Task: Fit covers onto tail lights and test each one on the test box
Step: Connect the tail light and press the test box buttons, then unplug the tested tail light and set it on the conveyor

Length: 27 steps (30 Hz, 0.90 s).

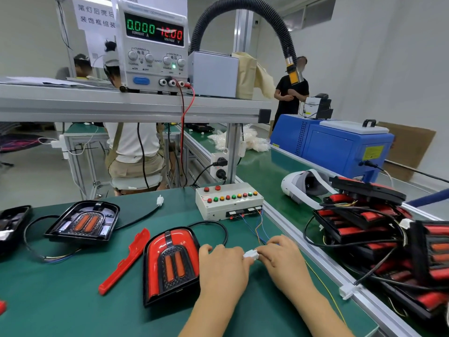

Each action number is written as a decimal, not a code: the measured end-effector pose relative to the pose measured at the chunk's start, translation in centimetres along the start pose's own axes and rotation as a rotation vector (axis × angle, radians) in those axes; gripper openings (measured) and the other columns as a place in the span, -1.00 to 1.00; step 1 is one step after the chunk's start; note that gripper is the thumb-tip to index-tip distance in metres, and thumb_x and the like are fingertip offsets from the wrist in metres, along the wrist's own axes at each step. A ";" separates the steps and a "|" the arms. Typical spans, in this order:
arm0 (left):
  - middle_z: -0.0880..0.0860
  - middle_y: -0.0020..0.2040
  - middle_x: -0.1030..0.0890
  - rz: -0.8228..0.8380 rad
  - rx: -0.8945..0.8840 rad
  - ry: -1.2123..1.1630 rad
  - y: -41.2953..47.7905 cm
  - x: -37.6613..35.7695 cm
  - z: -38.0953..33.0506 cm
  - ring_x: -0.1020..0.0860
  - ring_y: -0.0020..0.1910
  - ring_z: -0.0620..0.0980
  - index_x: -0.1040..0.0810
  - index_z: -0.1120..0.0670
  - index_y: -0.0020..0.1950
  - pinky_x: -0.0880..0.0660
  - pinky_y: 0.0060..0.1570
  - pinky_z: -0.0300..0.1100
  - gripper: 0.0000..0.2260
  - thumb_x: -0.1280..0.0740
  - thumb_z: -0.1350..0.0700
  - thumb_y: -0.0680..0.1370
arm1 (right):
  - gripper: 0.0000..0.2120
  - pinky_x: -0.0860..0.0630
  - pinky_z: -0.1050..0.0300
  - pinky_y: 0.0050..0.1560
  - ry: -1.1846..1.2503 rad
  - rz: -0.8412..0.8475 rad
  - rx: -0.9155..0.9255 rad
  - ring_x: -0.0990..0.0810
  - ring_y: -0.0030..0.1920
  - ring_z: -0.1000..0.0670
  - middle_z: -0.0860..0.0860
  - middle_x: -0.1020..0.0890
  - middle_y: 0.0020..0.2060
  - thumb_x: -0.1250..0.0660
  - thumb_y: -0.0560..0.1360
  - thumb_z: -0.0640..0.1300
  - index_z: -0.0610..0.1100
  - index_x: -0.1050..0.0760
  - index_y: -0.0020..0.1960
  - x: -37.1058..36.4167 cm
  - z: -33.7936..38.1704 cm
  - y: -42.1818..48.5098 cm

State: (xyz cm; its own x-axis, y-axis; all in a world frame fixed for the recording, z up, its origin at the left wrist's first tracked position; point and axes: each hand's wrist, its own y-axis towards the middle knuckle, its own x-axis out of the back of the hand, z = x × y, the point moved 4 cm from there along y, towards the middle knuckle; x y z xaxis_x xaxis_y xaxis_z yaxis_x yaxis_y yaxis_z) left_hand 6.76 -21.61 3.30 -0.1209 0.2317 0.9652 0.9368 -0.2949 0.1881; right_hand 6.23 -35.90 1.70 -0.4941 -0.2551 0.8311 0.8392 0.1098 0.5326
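Tail light (pixel 170 261) rim beside left hand (pixel 223 266) — connector (pixel 251 254) pinched.

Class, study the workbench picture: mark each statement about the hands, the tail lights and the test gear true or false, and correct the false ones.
1. Both the left hand and the right hand hold the white connector. True.
2. The power supply shows 24.00 volts. False: it shows 12.00.
3. The red-covered tail light lies just left of the left hand. True.
4. The loose red trim piece lies on the test box. False: it lies on the green mat, left of the red-covered tail light.
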 end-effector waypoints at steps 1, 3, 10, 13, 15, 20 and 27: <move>-0.05 -0.03 -0.62 0.001 0.012 -0.009 -0.1 0.1 -0.1 -0.48 0.07 -0.01 -0.54 -0.03 0.03 -0.16 0.19 -0.07 -0.63 -0.03 -0.19 0.61 | -0.74 -0.54 0.08 -0.29 -0.013 0.005 -0.011 -0.61 -0.30 -0.06 0.07 -0.51 -0.43 -0.67 0.11 -0.23 -0.01 -0.65 -0.32 0.0 0.1 0.1; -0.05 -0.05 -0.62 -0.006 0.037 -0.036 -0.3 0.5 0.0 -0.49 0.04 -0.02 -0.55 -0.02 -0.01 -0.17 0.18 -0.09 -0.63 -0.04 -0.18 0.60 | -0.88 -0.51 0.07 -0.14 -0.053 0.015 -0.107 -0.60 -0.14 -0.06 0.13 -0.39 -0.43 -0.58 0.30 -0.15 -0.02 -0.64 -0.28 -0.2 -1.0 0.3; -0.09 -0.03 -0.59 -0.044 0.042 -0.040 -0.5 1.6 1.0 -0.42 0.11 -0.03 -0.52 -0.07 0.06 -0.22 0.11 -0.10 -0.68 -0.05 -0.19 0.60 | -0.73 -0.15 0.13 0.39 -0.172 0.353 -0.267 -0.26 0.40 -0.04 0.10 -0.55 0.15 -0.06 0.56 -0.22 -0.01 -0.50 0.05 -2.9 -3.3 -0.1; -0.09 -0.01 -0.59 -0.007 0.013 0.053 -0.8 1.3 0.7 -0.37 0.15 -0.01 -0.49 -0.07 0.11 -0.20 0.12 -0.06 -0.72 -0.05 -0.14 0.62 | -0.68 0.10 0.04 0.52 0.096 0.403 -0.373 0.01 0.55 -0.08 -0.07 -0.38 0.40 -0.02 0.55 -0.26 -0.13 -0.45 0.19 -3.2 -2.6 -0.2; -0.07 0.02 -0.58 0.047 -0.014 0.115 -1.1 0.8 0.5 -0.34 0.17 0.02 -0.49 -0.05 0.12 -0.17 0.17 -0.02 -0.72 -0.07 -0.12 0.62 | -0.64 -0.04 0.19 0.45 0.336 0.213 -0.435 -0.09 0.53 -0.05 -0.05 -0.37 0.44 -0.06 0.61 -0.18 -0.08 -0.46 0.34 -1.7 -2.5 -0.1; -0.05 0.20 -0.49 0.120 -0.058 0.094 -1.4 0.7 1.6 -0.26 0.29 0.04 -0.45 -0.06 0.29 -0.13 0.29 -0.03 -0.65 -0.12 -0.15 0.58 | -0.78 -0.31 0.43 0.11 0.583 0.419 -0.159 -0.43 0.11 0.28 0.29 -0.56 -0.03 -0.34 0.45 0.17 0.33 -0.50 0.09 -0.2 2.4 -0.4; -0.01 0.15 -0.55 -0.167 0.235 -0.330 -2.5 5.0 11.8 -0.43 0.23 0.04 -0.58 -0.04 0.18 -0.32 0.26 -0.11 -0.72 -0.28 -0.10 0.54 | -0.69 -0.37 0.47 -0.19 0.445 0.633 -0.224 -0.46 -0.25 0.32 0.22 -0.51 -0.23 -0.34 0.50 0.08 0.10 -0.56 0.22 -2.0 3.7 -0.7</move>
State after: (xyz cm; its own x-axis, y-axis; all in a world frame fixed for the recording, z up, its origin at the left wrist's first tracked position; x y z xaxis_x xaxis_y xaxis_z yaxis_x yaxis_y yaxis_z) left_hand 7.70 -8.77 5.52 -0.2013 0.5535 0.8081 0.9673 -0.0179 0.2532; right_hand 5.79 -31.92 0.32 0.1881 -0.5731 0.7976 0.9786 0.1785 -0.1026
